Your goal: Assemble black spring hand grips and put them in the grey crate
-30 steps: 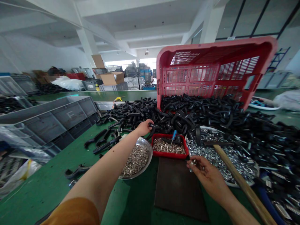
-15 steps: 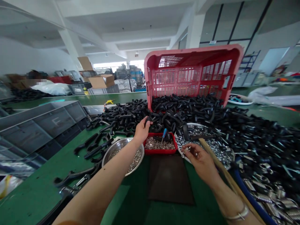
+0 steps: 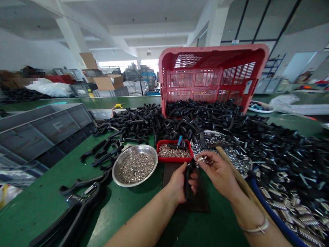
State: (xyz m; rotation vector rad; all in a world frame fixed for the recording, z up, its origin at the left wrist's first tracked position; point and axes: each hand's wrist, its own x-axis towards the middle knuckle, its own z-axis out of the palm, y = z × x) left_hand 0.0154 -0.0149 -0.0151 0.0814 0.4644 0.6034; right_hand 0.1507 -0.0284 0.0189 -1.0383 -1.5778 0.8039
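My left hand is wrapped round a black plastic handle piece, held upright over a dark brown mat. My right hand pinches a small metal spring close to the top of that handle. Just beyond my hands stands a small red tray of little metal pins with a blue-handled screwdriver lying in it. A round steel bowl of small metal rings sits to the left of the mat.
A big heap of black handles spills from a tipped red crate. A wooden hammer handle lies over a dish of metal parts. Grey crates line the left. Springs lie at right.
My left hand has come back from the heap with a black handle and now holds it over the mat. My right hand moved left to meet it with the spring.
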